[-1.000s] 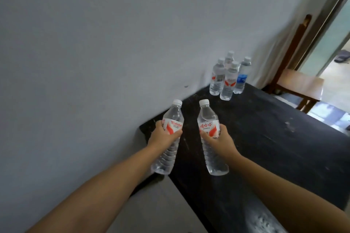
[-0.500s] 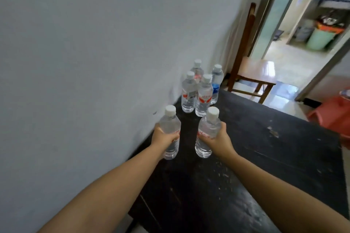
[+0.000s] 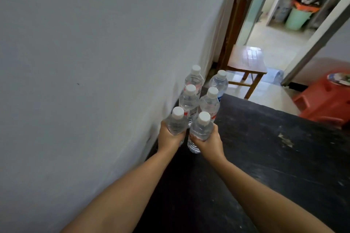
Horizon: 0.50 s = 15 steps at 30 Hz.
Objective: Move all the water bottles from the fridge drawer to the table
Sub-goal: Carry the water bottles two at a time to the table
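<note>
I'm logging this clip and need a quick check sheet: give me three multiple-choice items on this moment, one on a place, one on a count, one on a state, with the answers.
1. Where do the standing water bottles sit on the black table?
A. at the far end beside the wall
B. in the middle
C. at the near edge

2. How many bottles show in all, held ones included?
A. four
B. six
C. eight

3. What are the hands doing?
A. both open and empty
B. only the right holds a bottle
C. each grips one bottle

Answers:
1 A: the four stand clustered by the grey wall at the table's far end.
2 B: four standing plus two held.
3 C: the left hand wraps the left bottle, the right hand the right bottle.
</note>
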Each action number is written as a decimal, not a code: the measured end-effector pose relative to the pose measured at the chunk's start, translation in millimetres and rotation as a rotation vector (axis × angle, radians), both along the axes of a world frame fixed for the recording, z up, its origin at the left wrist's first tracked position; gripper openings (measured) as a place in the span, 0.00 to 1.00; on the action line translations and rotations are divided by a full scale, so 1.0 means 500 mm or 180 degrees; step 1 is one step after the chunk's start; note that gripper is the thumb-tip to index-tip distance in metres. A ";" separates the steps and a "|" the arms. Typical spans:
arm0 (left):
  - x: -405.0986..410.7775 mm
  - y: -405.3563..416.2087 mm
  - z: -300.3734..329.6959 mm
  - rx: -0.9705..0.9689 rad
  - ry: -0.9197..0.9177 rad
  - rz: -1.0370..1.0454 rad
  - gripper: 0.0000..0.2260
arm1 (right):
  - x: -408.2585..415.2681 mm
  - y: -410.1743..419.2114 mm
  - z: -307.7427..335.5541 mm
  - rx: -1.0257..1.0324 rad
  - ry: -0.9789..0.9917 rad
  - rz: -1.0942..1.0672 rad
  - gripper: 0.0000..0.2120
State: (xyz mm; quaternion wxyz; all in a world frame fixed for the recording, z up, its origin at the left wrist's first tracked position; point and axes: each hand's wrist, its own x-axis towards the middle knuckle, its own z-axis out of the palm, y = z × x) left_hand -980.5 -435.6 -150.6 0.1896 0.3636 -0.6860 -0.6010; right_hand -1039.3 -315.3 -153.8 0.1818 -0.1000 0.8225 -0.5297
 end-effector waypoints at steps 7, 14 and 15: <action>-0.014 -0.019 -0.012 0.0027 0.0368 -0.0128 0.09 | -0.002 -0.007 -0.011 0.0002 -0.0034 0.0022 0.35; 0.001 -0.011 -0.031 -0.0017 -0.0280 0.0011 0.34 | 0.002 0.019 -0.001 0.0255 -0.0189 0.0260 0.43; 0.009 -0.003 -0.023 0.0007 -0.0412 0.0031 0.37 | 0.004 0.029 0.004 0.0301 -0.0230 0.0294 0.44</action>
